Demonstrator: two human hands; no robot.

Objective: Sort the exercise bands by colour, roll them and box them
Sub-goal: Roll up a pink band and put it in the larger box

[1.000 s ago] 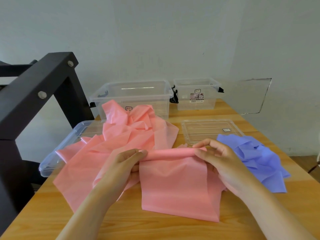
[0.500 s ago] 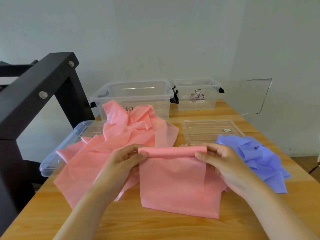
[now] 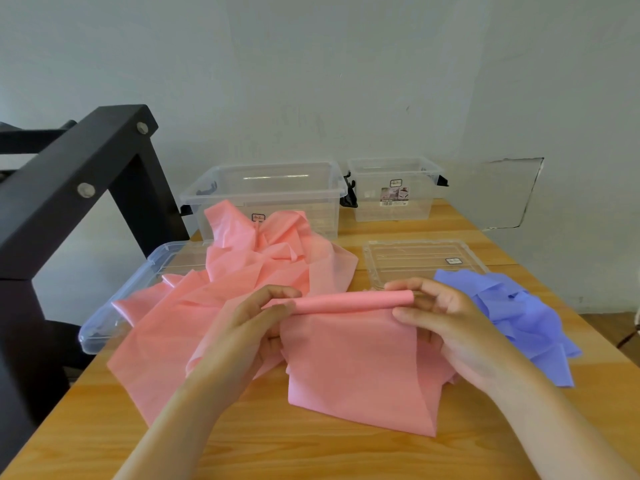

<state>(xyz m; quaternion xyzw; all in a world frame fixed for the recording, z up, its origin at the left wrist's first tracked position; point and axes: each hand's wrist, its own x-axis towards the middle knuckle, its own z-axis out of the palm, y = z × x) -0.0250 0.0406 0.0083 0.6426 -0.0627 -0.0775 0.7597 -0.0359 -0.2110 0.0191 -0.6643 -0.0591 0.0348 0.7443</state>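
The box labels (image 3: 394,196) (all small) are unreadable.

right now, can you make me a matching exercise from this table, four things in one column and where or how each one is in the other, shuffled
Column A
1. pink roll
2. purple bands
3. large clear box
4. uncovered flat lid

Column B
a. heaped on the right of the table, in neither hand
b. open, at the back, behind the loose pink bands
c. pinched at its ends by the left hand and right hand
d. lying in front of the small clear box

Pairs: 1-c, 2-a, 3-b, 4-d
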